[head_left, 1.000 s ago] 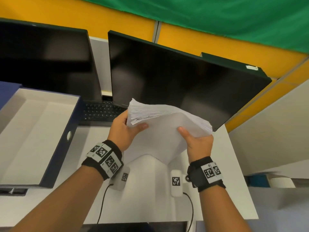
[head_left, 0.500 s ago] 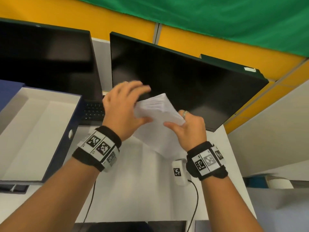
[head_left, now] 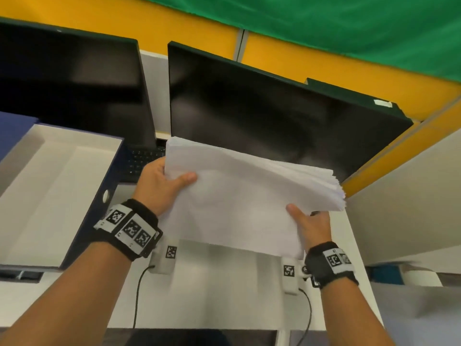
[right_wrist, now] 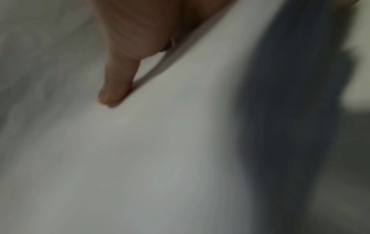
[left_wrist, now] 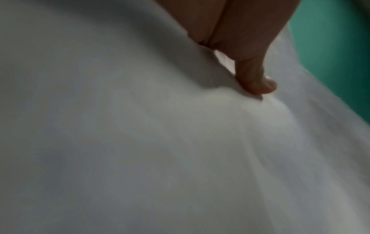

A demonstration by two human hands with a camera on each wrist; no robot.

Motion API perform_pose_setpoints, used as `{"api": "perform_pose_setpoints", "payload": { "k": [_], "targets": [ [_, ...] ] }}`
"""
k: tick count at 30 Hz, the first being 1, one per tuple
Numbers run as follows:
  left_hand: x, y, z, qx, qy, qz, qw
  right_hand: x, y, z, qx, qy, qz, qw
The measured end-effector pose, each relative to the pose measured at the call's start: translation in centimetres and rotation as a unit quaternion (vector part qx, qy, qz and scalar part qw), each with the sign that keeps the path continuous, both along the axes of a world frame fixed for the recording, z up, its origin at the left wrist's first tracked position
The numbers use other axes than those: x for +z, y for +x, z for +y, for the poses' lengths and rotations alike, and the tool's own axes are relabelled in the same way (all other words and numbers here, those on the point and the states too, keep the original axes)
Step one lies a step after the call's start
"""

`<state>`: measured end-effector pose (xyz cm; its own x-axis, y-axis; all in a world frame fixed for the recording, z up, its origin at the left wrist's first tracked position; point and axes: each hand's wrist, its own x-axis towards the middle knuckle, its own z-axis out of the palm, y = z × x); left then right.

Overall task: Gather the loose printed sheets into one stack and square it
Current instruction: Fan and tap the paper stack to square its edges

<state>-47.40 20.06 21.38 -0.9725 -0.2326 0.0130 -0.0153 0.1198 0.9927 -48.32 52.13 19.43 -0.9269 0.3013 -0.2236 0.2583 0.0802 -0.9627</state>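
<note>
Head view: both hands hold one stack of sheets [head_left: 239, 196] in the air above the white desk [head_left: 217, 290], in front of the right monitor [head_left: 262, 116].
Stack: thick, white top face, tilted up toward 1 o'clock; page edges at its 3 o'clock end fan out unevenly, not square.
Left hand [head_left: 159, 183]: grasps the stack's 9 o'clock edge, thumb on top, fingers hidden underneath.
Right hand [head_left: 311, 226]: grasps the stack near its 5 o'clock corner, thumb on top, fingers hidden below.
Left wrist view: blurred; thumb [left_wrist: 254, 79] presses into the white paper [left_wrist: 160, 142].
Right wrist view: blurred; thumb [right_wrist: 116, 88] lies on the paper [right_wrist: 150, 150].
Wrists: black bands with square-code tags on both.
Desk, 9 o'clock: open blue box file [head_left: 50, 196] with white inside.
Desk, 11 o'clock: second dark monitor [head_left: 67, 88]; keyboard [head_left: 144, 161] partly visible below it.
Behind, 12 o'clock: yellow wall [head_left: 311, 61] and green cloth [head_left: 324, 18].
</note>
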Motion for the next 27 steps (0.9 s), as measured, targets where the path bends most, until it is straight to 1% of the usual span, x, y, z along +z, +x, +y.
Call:
{"api": "perform_pose_setpoints", "payload": {
  "k": [3, 6, 8, 9, 10, 12, 14, 16, 18, 19, 20, 21, 23, 24, 25, 27],
  "targets": [
    [-1.7, -0.2, 1.0, 0.024, 0.008, 0.003, 1.000, 0.0, -0.3, 0.6, 0.039, -0.003, 0.020, 0.999],
    [-3.7, 0.4, 1.6, 0.076, -0.007, 0.035, 0.997, -0.7, 0.1, 0.3, 0.019, 0.005, 0.087, 0.996],
    [-6.2, 1.0, 1.3, 0.088, -0.047, 0.025, 0.995, -2.3, 0.8, -0.5, 0.006, 0.059, 0.102, 0.993],
    [-7.7, 1.4, 1.2, 0.081, -0.069, -0.001, 0.994, -3.5, 1.3, -0.9, 0.005, 0.087, 0.094, 0.992],
    [-9.2, 1.9, 1.2, 0.073, -0.080, -0.035, 0.993, -4.5, 1.9, -1.5, 0.010, 0.104, 0.078, 0.991],
    [-10.9, 2.7, 1.5, 0.058, -0.093, -0.088, 0.990, -6.7, 3.0, -2.4, 0.020, 0.090, 0.028, 0.995],
    [-10.5, 2.3, 1.7, 0.071, -0.083, -0.099, 0.989, -7.4, 3.0, -2.5, 0.012, 0.073, -0.013, 0.997],
    [-9.4, 1.2, 0.9, 0.105, -0.069, -0.101, 0.987, -6.9, 2.2, -2.3, -0.007, 0.071, -0.019, 0.997],
    [-9.1, 0.0, -0.3, 0.123, -0.065, -0.112, 0.984, -6.3, 1.6, -2.1, -0.004, 0.102, -0.020, 0.995],
    [-9.7, -0.2, -0.6, 0.118, -0.074, -0.136, 0.981, -6.9, 1.4, -1.8, 0.012, 0.122, -0.035, 0.992],
    [-10.5, -0.1, -0.9, 0.101, -0.097, -0.182, 0.973, -7.8, 1.3, -1.7, 0.035, 0.143, -0.068, 0.987],
    [-11.6, 0.3, -1.2, 0.076, -0.123, -0.240, 0.960, -9.3, 1.4, -1.5, 0.065, 0.159, -0.117, 0.978],
    [-14.1, 1.4, -1.5, 0.015, -0.147, -0.340, 0.929, -12.1, 1.9, -1.4, 0.134, 0.188, -0.197, 0.953],
    [-15.1, 1.9, -1.5, -0.005, -0.149, -0.368, 0.918, -13.2, 1.9, -1.3, 0.153, 0.194, -0.222, 0.943],
    [-15.7, 2.1, -1.4, -0.008, -0.150, -0.384, 0.911, -13.8, 1.8, -1.5, 0.151, 0.198, -0.234, 0.940],
    [-15.9, 2.0, -0.8, -0.004, -0.159, -0.403, 0.901, -13.7, 1.5, -2.2, 0.132, 0.204, -0.243, 0.939]
  ]
}}
